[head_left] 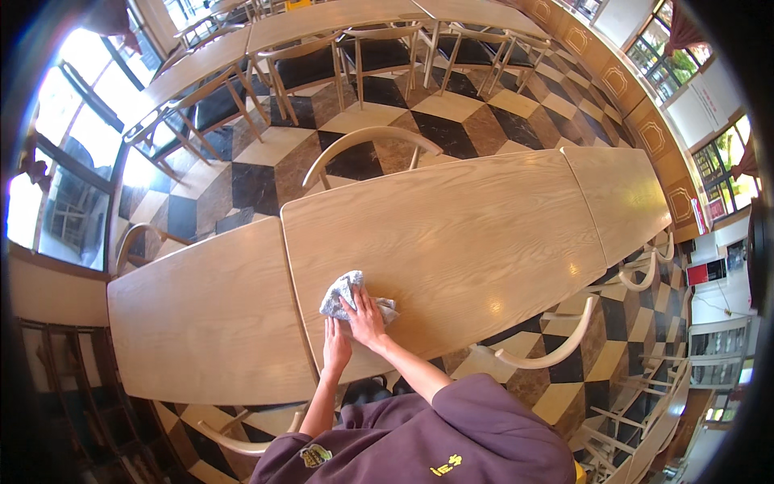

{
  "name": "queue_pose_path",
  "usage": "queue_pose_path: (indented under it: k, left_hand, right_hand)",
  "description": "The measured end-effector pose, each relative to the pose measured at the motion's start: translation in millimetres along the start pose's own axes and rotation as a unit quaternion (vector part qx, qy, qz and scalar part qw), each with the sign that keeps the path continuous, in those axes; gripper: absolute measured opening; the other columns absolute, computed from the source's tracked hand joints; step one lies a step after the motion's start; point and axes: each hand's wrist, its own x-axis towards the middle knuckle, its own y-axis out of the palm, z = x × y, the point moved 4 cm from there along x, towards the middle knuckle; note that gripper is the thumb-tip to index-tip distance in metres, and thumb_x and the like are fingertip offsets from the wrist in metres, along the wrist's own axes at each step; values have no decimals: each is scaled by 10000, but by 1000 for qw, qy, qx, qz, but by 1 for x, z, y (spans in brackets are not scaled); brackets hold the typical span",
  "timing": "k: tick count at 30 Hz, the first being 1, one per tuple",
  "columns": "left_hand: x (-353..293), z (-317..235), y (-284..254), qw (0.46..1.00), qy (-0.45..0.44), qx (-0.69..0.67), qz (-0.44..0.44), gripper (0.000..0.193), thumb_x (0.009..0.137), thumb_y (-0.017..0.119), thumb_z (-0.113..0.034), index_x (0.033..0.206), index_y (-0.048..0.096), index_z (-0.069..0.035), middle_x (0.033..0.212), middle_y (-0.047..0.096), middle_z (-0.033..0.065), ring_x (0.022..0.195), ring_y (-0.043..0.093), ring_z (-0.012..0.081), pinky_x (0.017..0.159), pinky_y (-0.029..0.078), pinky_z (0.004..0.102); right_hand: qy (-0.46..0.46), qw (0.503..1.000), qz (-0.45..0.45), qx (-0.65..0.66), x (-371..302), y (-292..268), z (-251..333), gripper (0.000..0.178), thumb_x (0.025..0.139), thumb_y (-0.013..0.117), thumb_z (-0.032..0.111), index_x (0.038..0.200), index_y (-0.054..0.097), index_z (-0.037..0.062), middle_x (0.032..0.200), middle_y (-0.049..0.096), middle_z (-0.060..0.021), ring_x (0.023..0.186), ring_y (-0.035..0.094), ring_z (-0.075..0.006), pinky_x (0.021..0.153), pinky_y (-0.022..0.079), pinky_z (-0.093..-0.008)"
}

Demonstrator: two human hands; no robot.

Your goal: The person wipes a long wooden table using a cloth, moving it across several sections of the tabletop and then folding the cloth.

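A crumpled, pale grey-and-white cloth (pixel 343 294) lies bunched on a light wood tabletop (pixel 451 234), close to the seam with the table section on the left. My right hand (pixel 367 319) is closed over the cloth's middle and right side, pressing it to the wood. Some of the cloth sticks out past the fingers on both sides. Just left and nearer to me, my left hand (pixel 336 348) has its fingers stretched forward, with the tips at the cloth's near edge. The right forearm partly hides the table's near edge.
The left table section (pixel 205 323) and a far right section (pixel 617 194) adjoin this one. Curved-back wooden chairs stand around, including one chair (pixel 371 145) beyond the far edge and another chair (pixel 552 347) near right. More tables (pixel 334 24) with dark-seated chairs line the back. Windows (pixel 81 161) are at left.
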Motion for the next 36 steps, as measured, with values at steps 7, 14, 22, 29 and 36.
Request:
queue_pose_path:
  k: [7,14,22,29,36]
  left_hand:
    - [-60,17,10,999,12,29,25,679,798,551,-18,1435,352,112,1502,285,378,1433,244,511,1209,236,493]
    - [-92,25,11,995,-51,86,29,681,782,581,-40,1438,418,37,1519,301,342,1426,279,503,1154,326,501]
    - [-124,52,-6,995,-4,97,25,669,779,585,-69,1432,446,-21,1547,292,302,1444,273,475,1135,348,525]
    - [-166,89,-52,991,-102,90,3,621,867,547,-122,1467,405,-48,1576,264,265,1472,239,438,1124,328,581]
    - [-224,175,-93,990,-123,75,2,679,862,583,-125,1499,359,-53,1590,233,252,1479,216,438,1135,307,597]
  right_hand:
    - [-22,998,63,3,-49,-40,-24,797,783,744,221,1504,416,307,1594,270,-202,1426,350,-395,1131,375,-491]
    - [193,981,5,7,-102,-106,-189,825,753,745,183,1508,416,237,1539,296,-276,1387,363,-468,1126,372,-499]
    - [269,953,-106,-89,-110,-111,-239,863,709,724,206,1509,404,242,1495,356,-264,1372,366,-453,1122,325,-536]
    - [376,915,-104,-102,-115,-84,-164,791,749,722,261,1487,441,210,1477,399,-238,1311,425,-428,1053,378,-544]
    - [267,955,-104,-77,-84,-7,30,764,753,738,248,1463,470,166,1472,396,-275,1293,428,-459,1055,372,-563]
